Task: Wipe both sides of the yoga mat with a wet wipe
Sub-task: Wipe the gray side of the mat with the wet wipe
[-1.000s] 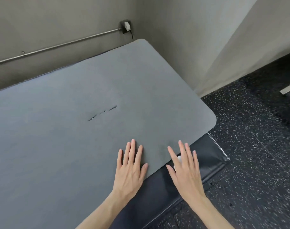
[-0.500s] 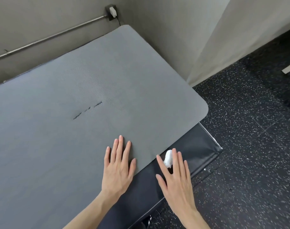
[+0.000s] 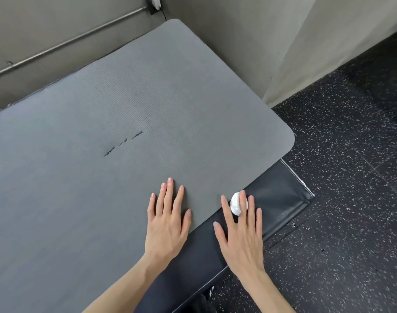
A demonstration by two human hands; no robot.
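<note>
1. grey yoga mat (image 3: 129, 123) lies flat over a black pad (image 3: 281, 195)
2. left hand (image 3: 167, 222) rests flat on the mat's near edge, fingers released
3. right hand (image 3: 240, 233), just off that edge, fingers straight, wet wipe (image 3: 235, 204) tucked between them

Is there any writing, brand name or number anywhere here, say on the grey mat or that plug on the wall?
None can be read.
yoga mat: no print, only three small tears.
white plug: no marking legible.
black pad: no label visible.
</note>
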